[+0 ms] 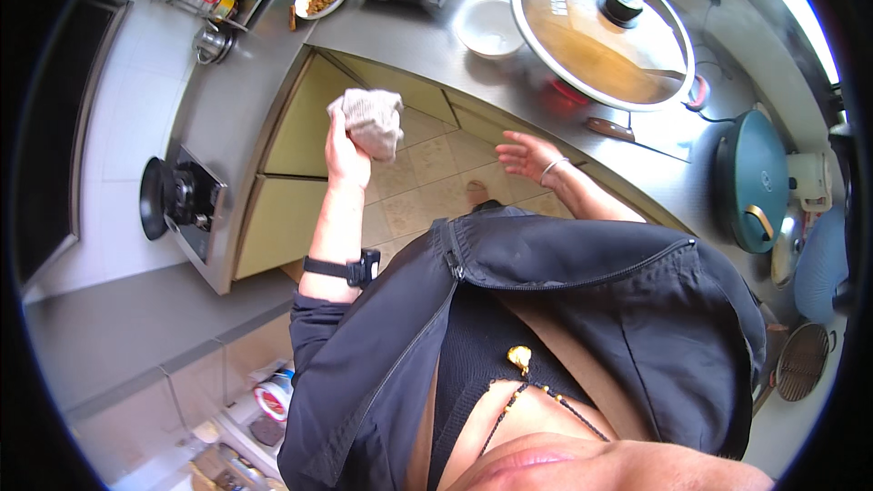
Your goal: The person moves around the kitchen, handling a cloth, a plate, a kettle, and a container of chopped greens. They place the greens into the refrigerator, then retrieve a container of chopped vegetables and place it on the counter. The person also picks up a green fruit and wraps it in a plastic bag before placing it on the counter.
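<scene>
At eleven o'clock a cloth (373, 120) is being clamped in the left hand (348, 160); at two the right hand (533, 160) is being held empty, fingers parted. Through a careless swing, the nearby knife (611, 129) could be getting knocked down.

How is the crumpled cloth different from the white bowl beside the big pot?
The cloth is up in the left grip, while the bowl sits on the counter. The cloth is crumpled and lumpy, while the bowl is smooth and round. The cloth is pinkish-beige, while the bowl is white. Both are light-coloured.
</scene>
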The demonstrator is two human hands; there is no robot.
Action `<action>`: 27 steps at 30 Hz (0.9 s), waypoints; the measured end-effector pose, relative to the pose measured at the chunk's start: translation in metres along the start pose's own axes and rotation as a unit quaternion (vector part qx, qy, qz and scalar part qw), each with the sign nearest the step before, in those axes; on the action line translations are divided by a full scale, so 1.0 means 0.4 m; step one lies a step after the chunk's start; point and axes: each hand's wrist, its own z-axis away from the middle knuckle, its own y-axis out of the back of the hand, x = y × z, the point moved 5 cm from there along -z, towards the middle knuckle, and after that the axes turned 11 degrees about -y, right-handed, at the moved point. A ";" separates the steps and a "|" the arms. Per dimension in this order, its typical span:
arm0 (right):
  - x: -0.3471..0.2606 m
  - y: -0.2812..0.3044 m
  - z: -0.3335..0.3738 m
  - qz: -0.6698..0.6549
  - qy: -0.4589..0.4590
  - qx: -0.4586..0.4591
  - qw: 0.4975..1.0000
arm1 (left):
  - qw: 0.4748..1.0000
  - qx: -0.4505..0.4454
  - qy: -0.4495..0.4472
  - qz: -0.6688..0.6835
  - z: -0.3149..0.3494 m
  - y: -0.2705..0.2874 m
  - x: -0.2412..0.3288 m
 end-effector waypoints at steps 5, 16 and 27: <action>-0.090 -0.047 -0.139 -0.039 0.002 0.061 0.997 | 0.931 -0.160 -0.073 -0.319 -0.372 0.006 0.013; -0.207 -0.072 -0.278 -0.297 0.155 0.097 0.937 | 0.576 -0.327 0.020 -0.749 -0.728 0.186 -0.300; -0.355 -0.133 -0.436 -0.496 0.309 0.200 0.786 | 0.432 -0.565 -0.139 -0.689 -0.831 0.153 -0.439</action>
